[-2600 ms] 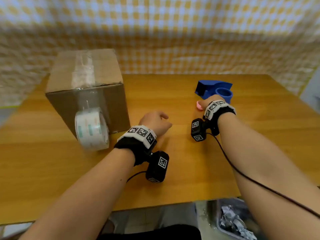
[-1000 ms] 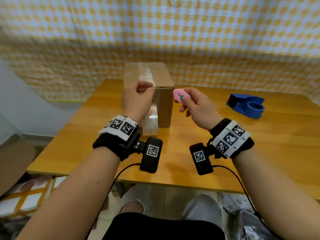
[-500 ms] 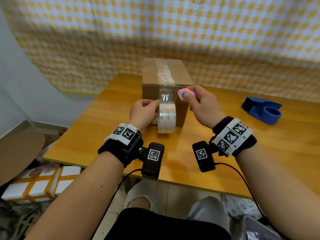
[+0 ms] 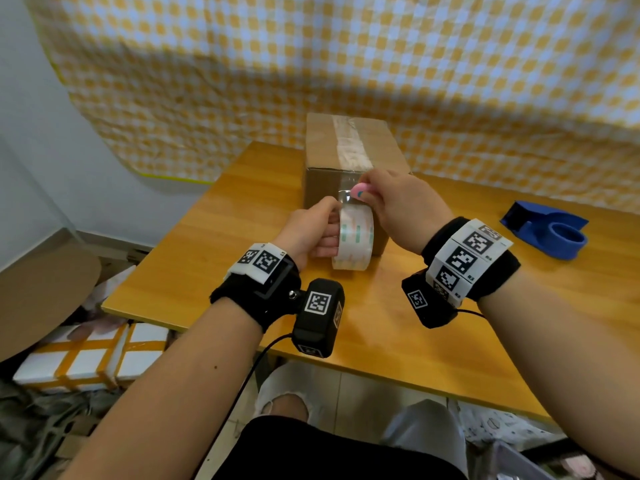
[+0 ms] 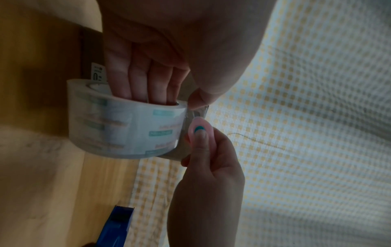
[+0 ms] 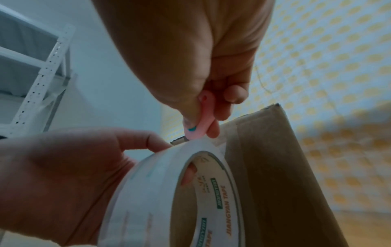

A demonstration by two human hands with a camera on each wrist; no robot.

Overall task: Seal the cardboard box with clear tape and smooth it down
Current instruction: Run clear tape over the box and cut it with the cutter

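A brown cardboard box [image 4: 322, 147] stands on the wooden table [image 4: 221, 237], with a strip of clear tape [image 4: 349, 147] along its top seam and down its near face. My left hand [image 4: 311, 230] grips the clear tape roll [image 4: 355, 237] [image 5: 127, 127] [image 6: 160, 192], fingers through its core and thumb on top, in front of the box. My right hand [image 4: 398, 202] pinches a small pink cutter [image 4: 360, 194] [image 5: 200, 132] [image 6: 201, 120]. Its tip touches the stretched tape just above the roll.
A blue tape dispenser [image 4: 547, 230] [image 5: 115, 225] lies on the table to the right. A yellow checked cloth [image 4: 311, 64] hangs behind the table. White boxes [image 4: 86, 355] sit on the floor at the left, below the table edge.
My right hand has picked up the pink cutter and brought it to the tape above the roll. My left hand has taken hold of the hanging roll. My head has moved back from the box.
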